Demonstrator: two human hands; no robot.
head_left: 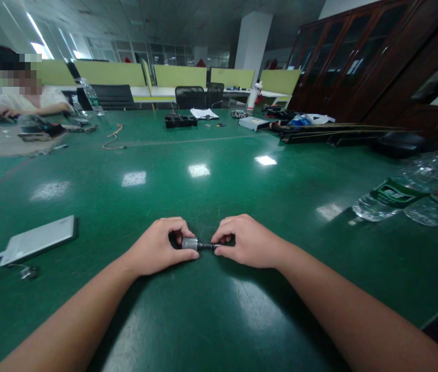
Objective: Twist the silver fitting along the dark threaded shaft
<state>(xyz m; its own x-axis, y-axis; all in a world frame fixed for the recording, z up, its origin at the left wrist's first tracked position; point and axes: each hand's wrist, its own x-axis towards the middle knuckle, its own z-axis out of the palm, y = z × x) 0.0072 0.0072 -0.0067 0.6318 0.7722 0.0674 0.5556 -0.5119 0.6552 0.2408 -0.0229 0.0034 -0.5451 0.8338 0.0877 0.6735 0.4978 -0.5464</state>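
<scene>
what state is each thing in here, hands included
left hand: gripping a silver metal cylinder, which is on its side
right hand: pinching a thin dark rod, in line with the cylinder
flat white rectangular device: lying flat
tan cord: loose, bent
clear plastic bottle with green label, right side: label on
dark wooden cabinet: glass doors appear shut

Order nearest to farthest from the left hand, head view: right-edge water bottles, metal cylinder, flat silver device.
1. Metal cylinder: in the left hand's grip.
2. Flat silver device: to its left.
3. Water bottles: beyond the right hand.
</scene>
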